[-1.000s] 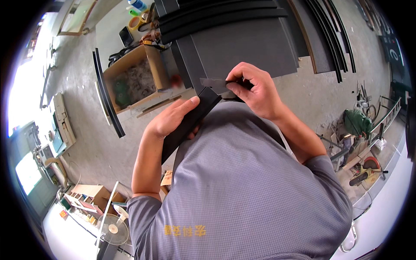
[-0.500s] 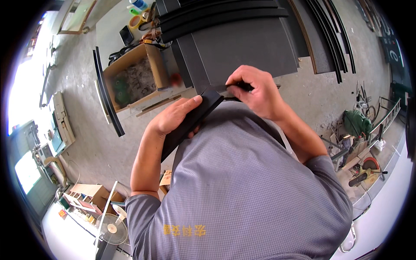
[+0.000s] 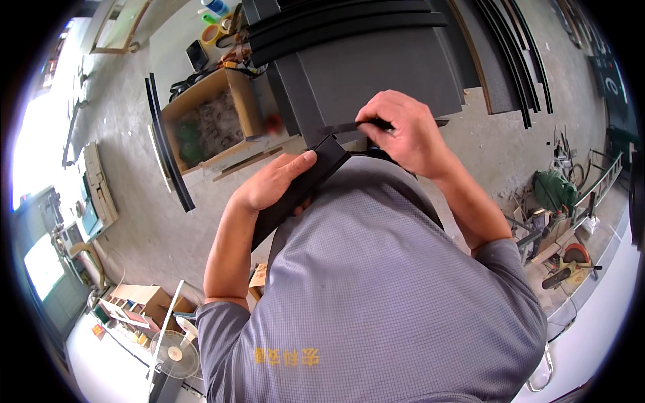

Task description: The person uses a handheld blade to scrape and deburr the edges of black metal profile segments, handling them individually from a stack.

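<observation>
My left hand (image 3: pixel 274 180) is wrapped round a black profile bar (image 3: pixel 329 158), thumb on its upper face and fingers underneath. The bar slants from beside my body up to its far end near the middle. Pinched in my right hand (image 3: pixel 406 133) is a thin dark flat strip (image 3: pixel 346 127). One end of the strip lies by the bar's far end, and the other sticks out right of my fist. What kind of piece it is, I cannot tell. Beyond my hands is a dark grey panel surface (image 3: pixel 376 74).
Several black profile bars (image 3: pixel 349 33) lie across the panel, with more long bars (image 3: pixel 517 60) at the far right. A cardboard box (image 3: pixel 245 104) of small items stands left of the panel. Tape rolls (image 3: pixel 211 33) and a phone (image 3: pixel 197 55) lie behind it.
My right hand has moved slightly right and away from my body, and more of the dark strip shows on both sides of it. My left hand and the bar have hardly moved.
</observation>
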Demonstrator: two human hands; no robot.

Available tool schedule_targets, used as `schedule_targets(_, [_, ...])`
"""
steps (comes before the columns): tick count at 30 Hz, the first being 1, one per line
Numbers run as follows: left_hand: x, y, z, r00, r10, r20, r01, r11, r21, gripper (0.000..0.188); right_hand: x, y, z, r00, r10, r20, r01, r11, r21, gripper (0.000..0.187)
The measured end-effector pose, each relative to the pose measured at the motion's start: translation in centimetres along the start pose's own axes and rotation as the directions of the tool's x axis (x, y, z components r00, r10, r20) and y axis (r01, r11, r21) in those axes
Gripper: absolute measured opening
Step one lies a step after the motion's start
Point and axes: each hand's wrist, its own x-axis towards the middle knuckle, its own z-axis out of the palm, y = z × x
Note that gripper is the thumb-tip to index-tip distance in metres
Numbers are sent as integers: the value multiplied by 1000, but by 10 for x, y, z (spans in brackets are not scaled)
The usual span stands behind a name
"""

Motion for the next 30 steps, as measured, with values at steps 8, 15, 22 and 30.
schedule_targets(8, [4, -3, -4, 996, 25, 89, -26, 999, 19, 59, 0, 2, -1, 993, -107, 51, 108, 994, -5, 16])
schedule_targets(15, [1, -2, 1, 999, 33, 38, -31, 999, -33, 61, 1, -13, 1, 979, -163, 123, 150, 983, 104, 13])
schedule_targets(22, [3, -4, 0, 1000, 4, 20, -4, 1000, -6, 62, 16, 1, 5, 992, -87, 93, 76, 990, 117, 14])
schedule_targets(30, [3, -9, 2, 999, 34, -22, -34, 999, 6, 63, 19, 3, 13, 968, -189, 165, 144, 958, 250, 18])
